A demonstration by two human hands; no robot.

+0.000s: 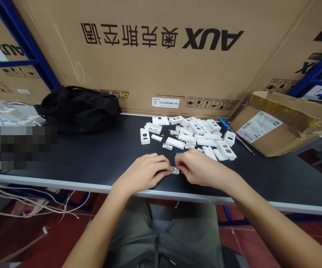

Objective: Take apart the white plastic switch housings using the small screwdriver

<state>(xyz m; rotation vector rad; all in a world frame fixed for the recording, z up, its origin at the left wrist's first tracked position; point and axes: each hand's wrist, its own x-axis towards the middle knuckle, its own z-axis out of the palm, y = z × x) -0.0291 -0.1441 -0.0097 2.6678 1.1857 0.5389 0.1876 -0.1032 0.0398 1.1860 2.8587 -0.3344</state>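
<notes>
Both my hands rest on the black table (99,156) near its front edge. My left hand (145,173) and my right hand (197,169) are curled, fingertips meeting around a small white plastic part (175,171) with a brass-coloured bit on it. Each hand pinches one end of that part. Just beyond my hands lies a heap of several white plastic parts (194,134), some long, some boxy, with tiny brass pieces among them.
A black bag (78,108) lies at the back left. A blue-handled screwdriver (228,126) lies beside an open cardboard box (278,126) at the right. Large cardboard cartons (161,56) wall off the back. Loose white cables (24,201) hang at the left.
</notes>
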